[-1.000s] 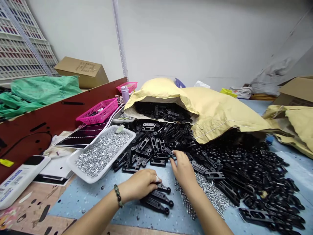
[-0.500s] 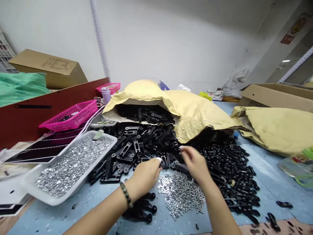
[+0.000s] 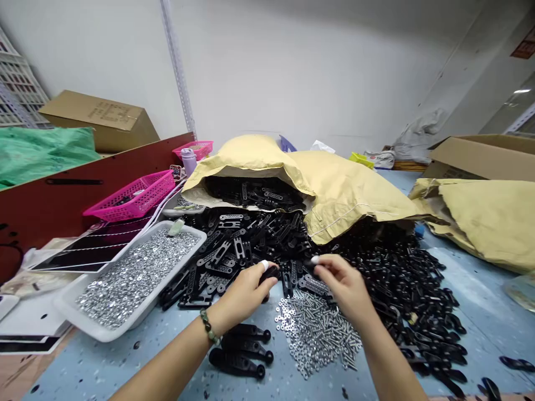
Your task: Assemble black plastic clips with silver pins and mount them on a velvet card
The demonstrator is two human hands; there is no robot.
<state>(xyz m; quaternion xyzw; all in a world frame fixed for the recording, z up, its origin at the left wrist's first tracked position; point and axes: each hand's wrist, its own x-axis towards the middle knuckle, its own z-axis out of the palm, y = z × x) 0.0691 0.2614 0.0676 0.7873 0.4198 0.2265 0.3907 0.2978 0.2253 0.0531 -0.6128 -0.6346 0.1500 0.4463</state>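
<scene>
My left hand (image 3: 246, 289) is closed around a black plastic part (image 3: 271, 273); one finger wears a white finger cot. To its right, my right hand (image 3: 345, 284) has thumb and forefinger pinched, with a white tip on one finger. Whatever lies in that pinch is too small and dark to name. Both hands hover over the near edge of a heap of flat black slotted parts (image 3: 221, 253). Just below them spreads a pile of silver screws (image 3: 324, 328) with small washers (image 3: 286, 314) along its left side. Several black ball-ended arms (image 3: 246, 351) lie beside my left wrist.
At left stands a white tray (image 3: 69, 312) of silver washers, with a pink basket (image 3: 137, 195) behind it. Yellow sacks (image 3: 346, 184) spill black parts at the back. Small black levers (image 3: 401, 289) are heaped at right. An open cardboard box (image 3: 480, 156) sits far right.
The camera view has shifted slightly. My left hand has turned, so the black part in it now shows. The ball-ended arms by my left wrist are less covered.
</scene>
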